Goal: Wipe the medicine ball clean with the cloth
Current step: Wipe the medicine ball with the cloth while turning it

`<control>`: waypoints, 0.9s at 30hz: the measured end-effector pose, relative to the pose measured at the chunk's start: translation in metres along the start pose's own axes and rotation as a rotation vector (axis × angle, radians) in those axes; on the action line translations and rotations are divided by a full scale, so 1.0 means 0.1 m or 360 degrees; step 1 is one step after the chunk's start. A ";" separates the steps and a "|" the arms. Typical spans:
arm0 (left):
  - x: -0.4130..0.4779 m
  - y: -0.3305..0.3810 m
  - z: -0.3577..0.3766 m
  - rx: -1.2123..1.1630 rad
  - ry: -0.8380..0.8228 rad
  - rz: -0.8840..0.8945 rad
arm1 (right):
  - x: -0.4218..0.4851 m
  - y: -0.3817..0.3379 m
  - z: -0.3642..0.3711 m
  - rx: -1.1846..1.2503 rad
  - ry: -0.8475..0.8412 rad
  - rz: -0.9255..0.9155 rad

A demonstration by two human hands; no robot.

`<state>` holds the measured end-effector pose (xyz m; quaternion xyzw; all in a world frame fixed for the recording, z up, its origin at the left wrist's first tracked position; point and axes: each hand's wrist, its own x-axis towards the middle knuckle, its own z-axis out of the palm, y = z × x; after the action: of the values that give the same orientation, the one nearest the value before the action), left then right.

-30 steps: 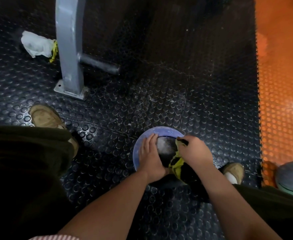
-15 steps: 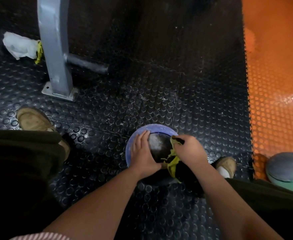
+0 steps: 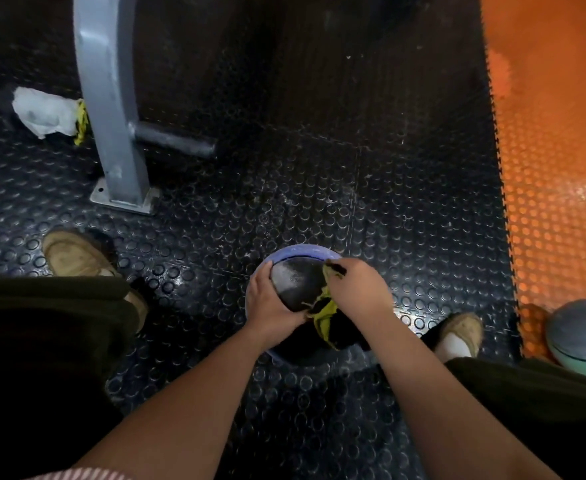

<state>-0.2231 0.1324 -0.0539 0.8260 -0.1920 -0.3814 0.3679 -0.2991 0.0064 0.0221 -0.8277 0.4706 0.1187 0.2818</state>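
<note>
A medicine ball [image 3: 295, 282], purple and black with a dusty grey patch, sits on the studded black floor between my feet. My left hand [image 3: 271, 303] lies against its left side with straight fingers, steadying it. My right hand [image 3: 357, 292] grips a yellow-and-black cloth [image 3: 324, 311] and presses it against the ball's right side. Part of the cloth hangs down over the near side of the ball, whose lower half is hidden by my hands.
A grey metal post [image 3: 111, 109] with a floor plate and a side bar stands at upper left, with a white rag [image 3: 44, 112] beside it. Orange studded matting [image 3: 554, 150] runs along the right. A second grey-green ball [image 3: 582, 334] lies at right. My shoes [image 3: 77, 254] flank the ball.
My left hand has slid down the ball's left side toward its near edge. My right hand with the cloth stays on the right side. The view has shifted slightly.
</note>
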 end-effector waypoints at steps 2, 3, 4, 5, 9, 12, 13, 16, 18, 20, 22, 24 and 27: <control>0.02 0.01 0.01 0.0034 0.0014 -0.0004 | -0.07 0.09 0.06 0.0068 0.0074 0.0101; 0.03 0.01 0.02 0.0064 0.0020 0.0001 | -0.08 0.10 0.08 0.0062 0.0095 0.0109; 0.02 0.01 0.03 0.0087 0.0022 0.0008 | -0.09 0.09 0.11 0.0050 0.0113 0.0094; 0.02 0.01 0.04 0.0103 0.0020 0.0012 | -0.10 0.06 0.12 0.0032 0.0124 0.0055; 0.01 0.01 0.02 0.0112 0.0012 0.0057 | -0.16 -0.14 0.18 -0.0185 0.0031 -0.0218; 0.00 0.02 -0.02 0.0115 -0.0021 0.0051 | -0.11 -0.12 0.15 -0.0207 -0.0027 -0.0258; 0.00 0.04 -0.01 0.0133 -0.0044 0.0044 | -0.09 -0.07 0.13 -0.0145 -0.0014 -0.0209; 0.00 0.11 0.02 0.0246 -0.0120 0.0094 | -0.06 0.10 0.09 0.0008 0.0131 -0.0012; 0.00 0.15 0.03 0.0324 -0.0198 0.0143 | -0.04 0.19 0.09 0.0073 0.0189 0.0054; 0.02 0.18 0.04 0.0384 -0.0258 0.0178 | 0.00 0.28 0.09 0.0140 0.0208 0.0105; 0.01 0.19 0.10 0.0441 -0.0229 0.0211 | 0.03 0.33 0.06 0.0166 0.0213 0.0166; -0.01 0.21 0.17 0.0500 -0.0168 0.0229 | 0.00 0.30 0.05 0.0085 0.0219 0.0136; 0.00 0.20 0.23 0.0524 -0.0152 0.0251 | -0.09 0.20 0.06 -0.0055 0.0131 -0.0143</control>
<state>-0.2415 0.1087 -0.0485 0.8385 -0.3333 -0.3534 0.2469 -0.3207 0.0084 0.0146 -0.8568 0.4421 0.0799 0.2530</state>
